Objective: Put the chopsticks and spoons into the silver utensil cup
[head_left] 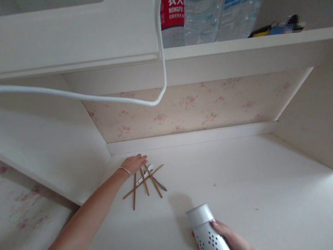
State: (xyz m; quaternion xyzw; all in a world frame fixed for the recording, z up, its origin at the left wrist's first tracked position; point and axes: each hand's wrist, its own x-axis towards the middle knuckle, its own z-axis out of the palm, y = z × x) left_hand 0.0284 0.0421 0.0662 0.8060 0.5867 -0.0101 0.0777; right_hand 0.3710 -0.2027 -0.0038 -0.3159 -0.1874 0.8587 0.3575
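My left hand (134, 164) reaches across to the back left of the white surface. Its fingers are bent down and closed over the upper ends of several wooden chopsticks (154, 183), which fan out below it. Among the chopsticks lies a white spoon (151, 169) with a blue mark, partly covered by them. A dark, slim utensil handle (160, 183) pokes out to the right; its other end is hidden. Low in the view, my right hand (234, 238) is wrapped round a silver metal utensil holder (212, 236) with punched holes, held tilted above the surface.
A white surface (233, 173) stretches between side panels, with flowered wallpaper (188, 107) behind. Overhead is a shelf (235, 45) carrying several plastic water bottles (205, 11). A white cable (108, 101) hangs in front, beside a white cabinet door (63, 36).
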